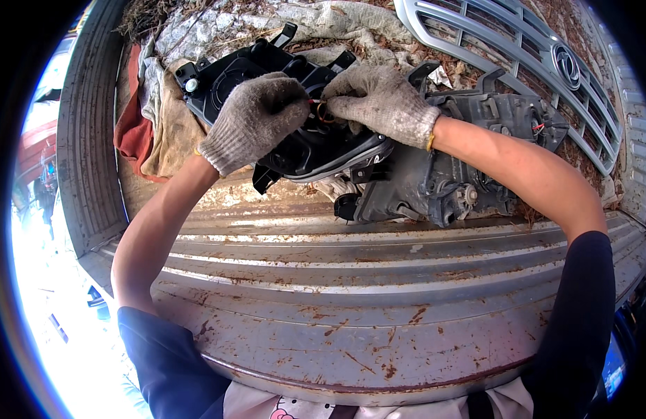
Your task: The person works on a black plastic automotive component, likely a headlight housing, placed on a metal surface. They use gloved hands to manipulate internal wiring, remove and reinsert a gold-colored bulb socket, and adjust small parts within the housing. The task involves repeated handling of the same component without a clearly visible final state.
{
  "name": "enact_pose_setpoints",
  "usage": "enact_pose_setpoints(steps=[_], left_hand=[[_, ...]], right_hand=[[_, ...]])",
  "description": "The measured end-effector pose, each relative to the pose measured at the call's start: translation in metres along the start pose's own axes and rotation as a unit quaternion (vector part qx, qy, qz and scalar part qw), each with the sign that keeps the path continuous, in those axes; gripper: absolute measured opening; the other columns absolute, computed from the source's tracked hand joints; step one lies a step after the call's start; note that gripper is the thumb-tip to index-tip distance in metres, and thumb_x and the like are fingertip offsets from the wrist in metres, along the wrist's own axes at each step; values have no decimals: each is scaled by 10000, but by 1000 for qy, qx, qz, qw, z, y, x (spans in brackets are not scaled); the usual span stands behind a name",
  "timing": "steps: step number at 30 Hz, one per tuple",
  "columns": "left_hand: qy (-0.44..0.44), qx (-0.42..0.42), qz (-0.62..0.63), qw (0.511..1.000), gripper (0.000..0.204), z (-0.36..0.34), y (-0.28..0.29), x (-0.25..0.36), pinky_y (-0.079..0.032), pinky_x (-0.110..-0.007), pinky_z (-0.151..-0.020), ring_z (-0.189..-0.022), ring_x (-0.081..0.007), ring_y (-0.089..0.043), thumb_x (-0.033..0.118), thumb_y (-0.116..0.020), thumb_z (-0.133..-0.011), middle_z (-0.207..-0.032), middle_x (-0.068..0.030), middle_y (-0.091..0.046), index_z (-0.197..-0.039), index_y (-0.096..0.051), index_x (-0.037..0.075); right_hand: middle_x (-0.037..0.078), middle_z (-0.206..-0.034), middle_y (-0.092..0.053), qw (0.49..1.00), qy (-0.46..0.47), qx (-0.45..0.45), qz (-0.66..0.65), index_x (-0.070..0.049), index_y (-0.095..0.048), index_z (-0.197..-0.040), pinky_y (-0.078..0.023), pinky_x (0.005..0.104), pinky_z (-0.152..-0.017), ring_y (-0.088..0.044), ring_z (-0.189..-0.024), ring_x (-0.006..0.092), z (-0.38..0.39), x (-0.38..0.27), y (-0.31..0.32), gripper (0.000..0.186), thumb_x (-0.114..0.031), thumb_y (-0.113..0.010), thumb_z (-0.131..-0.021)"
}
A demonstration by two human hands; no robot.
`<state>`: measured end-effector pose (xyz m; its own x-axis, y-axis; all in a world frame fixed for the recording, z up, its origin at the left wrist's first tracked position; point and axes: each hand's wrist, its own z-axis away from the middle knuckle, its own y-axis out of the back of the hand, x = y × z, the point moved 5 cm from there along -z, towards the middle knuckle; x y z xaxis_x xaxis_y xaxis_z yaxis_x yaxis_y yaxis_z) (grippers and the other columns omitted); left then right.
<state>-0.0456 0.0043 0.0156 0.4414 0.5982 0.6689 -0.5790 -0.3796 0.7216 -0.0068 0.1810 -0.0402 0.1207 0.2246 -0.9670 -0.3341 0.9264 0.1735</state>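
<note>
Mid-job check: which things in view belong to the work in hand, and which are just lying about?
In use, as far as I can judge:
- gloved left hand and gloved right hand, fingertips meeting at thin wires
- black lamp housing beneath them

Apparently just lying about:
- dusty lamp unit
- silver grille
- red cloth
- tan cloth

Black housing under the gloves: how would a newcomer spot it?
In the brown-stained metal bed, find the left hand and right hand, both gloved. The black housing lies beneath them, left of a dusty grey housing. Unlike that neighbour, it is cleaner and blacker, with a pale round knob at its left end.
</note>
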Motion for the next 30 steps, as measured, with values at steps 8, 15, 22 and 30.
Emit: enact_pose_setpoints(steps=[8,15,22,30], left_hand=[[-28,-23,-47,998,146,-3,-1,7,-533,-370,-743,-825,-274,-655,138,-675,-902,-911,-120,-638,-970,-708,13],[-74,-16,-92,993,92,-2,-7,11,-505,-397,-709,-799,-326,-618,94,-683,-879,-879,-130,-588,-933,-673,21],[-80,-12,-103,991,78,-1,-9,12,-507,-405,-706,-816,-347,-624,100,-671,-880,-891,-130,-588,-911,-671,28],[-85,-10,-89,992,111,-6,-5,9,-531,-371,-729,-794,-261,-653,128,-654,-923,-889,-100,-632,-973,-688,34]], right_hand=[[58,-924,-734,1000,13,-9,21,-21,-722,-1066,-574,265,-654,-692,-726,105,1,1,-4,188,-92,-740,-893],[54,-940,-685,998,34,-5,55,-32,-743,-978,-570,286,-698,-691,-800,128,0,3,-4,126,-102,-753,-874],[98,-869,-755,989,99,25,107,-87,-792,-939,-558,357,-798,-717,-817,223,-1,2,-4,200,-233,-765,-804],[88,-862,-752,1000,-8,-24,0,-31,-765,-988,-570,308,-675,-700,-685,149,-3,-4,-6,189,-165,-729,-860]])
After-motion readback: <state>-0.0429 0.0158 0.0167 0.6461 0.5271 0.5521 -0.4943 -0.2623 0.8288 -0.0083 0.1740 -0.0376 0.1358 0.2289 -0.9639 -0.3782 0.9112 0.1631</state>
